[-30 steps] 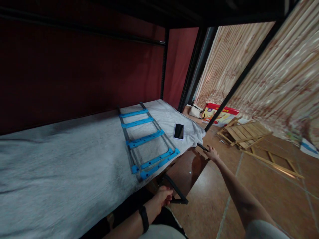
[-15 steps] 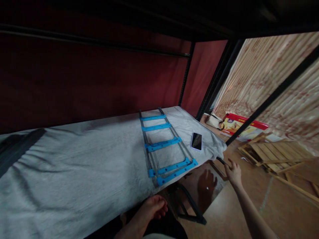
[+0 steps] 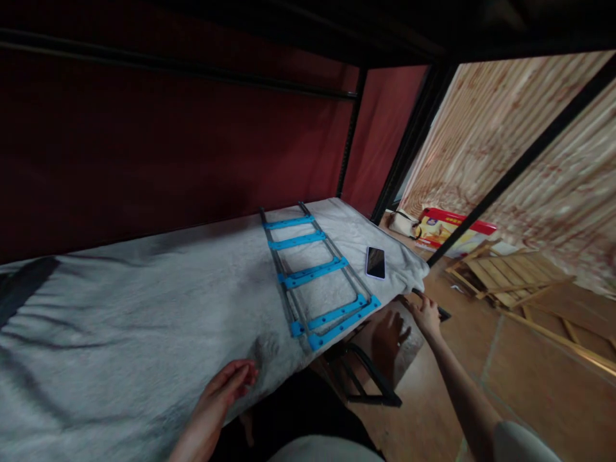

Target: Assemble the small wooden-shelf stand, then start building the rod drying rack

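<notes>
My left hand point(image 3: 224, 393) lies open with its fingertips on the front edge of the grey blanket point(image 3: 144, 321) that covers the lower bunk. My right hand point(image 3: 425, 314) reaches out to the bed's far corner, fingers curled over a short black bar point(image 3: 443, 313) that sticks out there. On the blanket lies a grey ladder-like frame with blue rungs point(image 3: 317, 276), and a dark phone point(image 3: 376, 262) lies just right of it. A glossy brown panel point(image 3: 385, 333) under the bed edge mirrors my right hand.
A black metal support point(image 3: 368, 382) stands on the tiled floor under the bed. Black bunk posts point(image 3: 409, 141) rise at the corner before a dark red wall. On the floor beyond lie wooden slats point(image 3: 514, 276), a red and yellow box point(image 3: 452, 231) and a white bag point(image 3: 403, 224).
My left hand rose from below the bed edge onto the blanket's front edge. My right hand moved from beside the black bar onto it. The view shifted slightly.
</notes>
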`<state>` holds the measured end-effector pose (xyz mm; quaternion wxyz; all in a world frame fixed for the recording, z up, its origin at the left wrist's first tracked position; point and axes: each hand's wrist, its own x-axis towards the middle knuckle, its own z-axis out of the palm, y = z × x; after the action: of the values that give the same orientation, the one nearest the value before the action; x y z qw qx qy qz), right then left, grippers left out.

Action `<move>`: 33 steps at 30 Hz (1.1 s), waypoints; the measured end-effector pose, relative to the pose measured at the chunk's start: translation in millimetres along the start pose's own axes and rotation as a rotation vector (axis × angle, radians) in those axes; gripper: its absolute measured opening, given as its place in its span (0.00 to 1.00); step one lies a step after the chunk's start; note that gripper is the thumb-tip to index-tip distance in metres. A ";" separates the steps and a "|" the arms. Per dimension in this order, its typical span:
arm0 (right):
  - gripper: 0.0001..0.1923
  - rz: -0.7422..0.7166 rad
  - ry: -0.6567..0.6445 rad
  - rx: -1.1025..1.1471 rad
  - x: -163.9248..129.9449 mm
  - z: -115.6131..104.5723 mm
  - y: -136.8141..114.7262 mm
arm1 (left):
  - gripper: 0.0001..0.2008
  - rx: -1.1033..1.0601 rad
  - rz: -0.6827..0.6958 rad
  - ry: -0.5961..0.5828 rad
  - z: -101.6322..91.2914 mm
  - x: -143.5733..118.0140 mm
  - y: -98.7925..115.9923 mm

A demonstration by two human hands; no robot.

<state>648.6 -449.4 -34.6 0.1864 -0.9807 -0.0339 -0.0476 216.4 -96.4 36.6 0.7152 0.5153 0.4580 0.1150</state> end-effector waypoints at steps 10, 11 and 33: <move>0.15 0.030 -0.121 0.137 -48.2 -10.3 7.1 | 0.26 -0.081 -0.031 0.024 -1.7 5.3 -13.8; 0.14 0.020 -0.134 0.157 -52.2 -10.7 5.8 | 0.25 -0.089 -0.023 0.021 -0.2 6.1 -15.2; 0.21 -0.495 -0.153 0.276 -82.7 16.8 -175.3 | 0.23 -0.327 -0.029 0.110 -67.6 7.1 -42.8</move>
<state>553.0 -284.4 4.6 0.2976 -0.9087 -0.2925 -0.0124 154.9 -68.0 -6.6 0.7650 0.3782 0.4790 0.2057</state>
